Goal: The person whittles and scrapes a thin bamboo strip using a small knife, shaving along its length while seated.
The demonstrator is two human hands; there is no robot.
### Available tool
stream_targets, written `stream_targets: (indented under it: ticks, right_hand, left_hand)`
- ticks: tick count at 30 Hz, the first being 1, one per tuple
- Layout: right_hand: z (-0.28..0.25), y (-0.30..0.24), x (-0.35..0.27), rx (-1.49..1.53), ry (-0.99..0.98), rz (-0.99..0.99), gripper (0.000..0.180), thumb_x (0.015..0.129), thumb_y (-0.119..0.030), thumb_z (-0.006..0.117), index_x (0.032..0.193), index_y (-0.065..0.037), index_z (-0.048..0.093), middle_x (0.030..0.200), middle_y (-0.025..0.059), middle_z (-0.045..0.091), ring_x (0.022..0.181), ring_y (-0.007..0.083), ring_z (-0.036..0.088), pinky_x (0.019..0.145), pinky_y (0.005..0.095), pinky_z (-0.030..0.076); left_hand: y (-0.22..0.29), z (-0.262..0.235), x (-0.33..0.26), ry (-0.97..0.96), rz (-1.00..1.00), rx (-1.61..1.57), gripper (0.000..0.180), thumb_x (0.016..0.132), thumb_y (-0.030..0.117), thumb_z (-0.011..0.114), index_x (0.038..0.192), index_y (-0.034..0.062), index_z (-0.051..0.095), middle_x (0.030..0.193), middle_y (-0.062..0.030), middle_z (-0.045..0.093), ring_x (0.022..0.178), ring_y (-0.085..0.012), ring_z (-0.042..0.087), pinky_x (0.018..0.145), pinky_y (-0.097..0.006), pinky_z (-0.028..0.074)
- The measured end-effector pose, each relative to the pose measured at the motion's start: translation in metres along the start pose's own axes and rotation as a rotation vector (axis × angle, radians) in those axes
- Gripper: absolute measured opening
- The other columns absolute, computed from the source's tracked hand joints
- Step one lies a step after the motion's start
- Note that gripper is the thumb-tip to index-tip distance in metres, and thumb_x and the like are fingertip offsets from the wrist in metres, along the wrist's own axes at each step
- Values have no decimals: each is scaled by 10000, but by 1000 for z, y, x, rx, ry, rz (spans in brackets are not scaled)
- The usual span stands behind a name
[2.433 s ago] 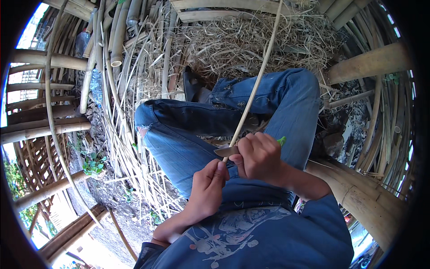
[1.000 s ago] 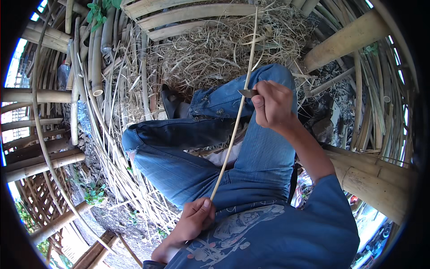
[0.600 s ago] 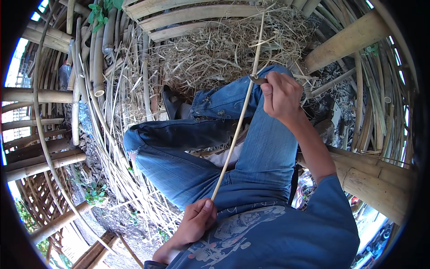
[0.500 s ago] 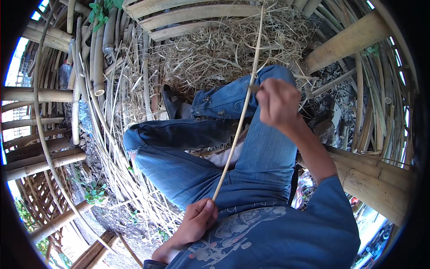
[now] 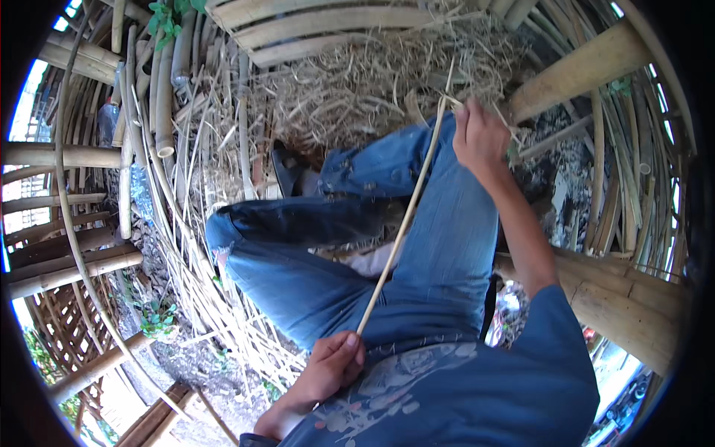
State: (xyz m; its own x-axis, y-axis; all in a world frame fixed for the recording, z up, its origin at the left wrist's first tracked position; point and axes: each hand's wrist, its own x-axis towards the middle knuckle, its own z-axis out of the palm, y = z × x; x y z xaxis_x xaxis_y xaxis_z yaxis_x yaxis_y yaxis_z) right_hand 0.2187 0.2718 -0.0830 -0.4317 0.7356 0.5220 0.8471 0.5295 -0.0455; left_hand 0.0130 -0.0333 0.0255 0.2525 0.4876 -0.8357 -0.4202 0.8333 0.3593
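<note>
A long, thin bamboo strip [image 5: 406, 227] slants from my waist, over my raised right thigh, towards the far heap. My left hand [image 5: 335, 365] is closed on its near end at my belly, thumb on top. Beyond my right knee, my right hand [image 5: 480, 138] is closed around a small knife, its short blade against the far part of the strip. The blade is blurred and mostly hidden by the fingers. A thin pale sliver stands out from the strip there.
A heap of curly bamboo shavings [image 5: 350, 89] covers the ground ahead. Many split strips [image 5: 201, 290] lie to my left. Thick bamboo poles [image 5: 581, 67] stand at the right, with slats [image 5: 328, 26] at the far side. My jeans-clad legs [image 5: 298, 276] are folded beneath the strip.
My right hand has slid away from me along the strip, from over the knee to past it. The strip's far end has tilted slightly right. My left hand has barely moved.
</note>
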Motion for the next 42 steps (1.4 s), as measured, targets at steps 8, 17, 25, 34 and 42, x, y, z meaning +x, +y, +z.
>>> stream_targets:
  ticks: [8, 17, 25, 34, 42]
  right_hand:
    - [7, -5, 2, 212, -3, 122, 293, 938, -269, 414, 733, -77, 497, 569, 114, 516, 514, 314, 541, 475, 405, 408]
    - [-22, -32, 12, 539, 42, -86, 302, 915, -217, 436, 652, -69, 453, 529, 118, 465, 460, 287, 505, 437, 387, 368]
    - [-13, 9, 34, 393, 35, -43, 339, 936, -258, 438, 651, -75, 454, 482, 91, 448, 425, 250, 500, 412, 360, 363]
    - [22, 51, 34, 262, -133, 336, 509, 960, -421, 278, 700, -81, 552, 530, 125, 505, 503, 290, 552, 490, 411, 430]
    - [-1, 59, 12, 1291, 60, 1082, 368, 950, -382, 450, 723, -93, 476, 604, -19, 390, 523, 92, 373, 482, 233, 314]
  left_hand:
    - [-4, -7, 3, -24, 27, -111, 331, 995, 281, 376, 782, 49, 479, 519, 41, 302, 425, -59, 251, 407, -230, 194]
    - [-8, -10, -2, -22, 39, 46, 356, 995, 293, 370, 759, 54, 489, 529, 46, 334, 450, -53, 275, 425, -222, 208]
    - [-12, -13, -14, 11, 32, 221, 359, 997, 269, 372, 749, 49, 513, 554, 49, 379, 489, -41, 301, 460, -212, 235]
    - [-15, -13, -18, 21, -3, 218, 353, 998, 269, 369, 764, 50, 518, 555, 43, 374, 488, -43, 298, 457, -212, 232]
    - [-10, -23, 5, 193, 187, -9, 342, 998, 274, 367, 800, 41, 518, 519, 45, 358, 430, -46, 280, 415, -219, 211]
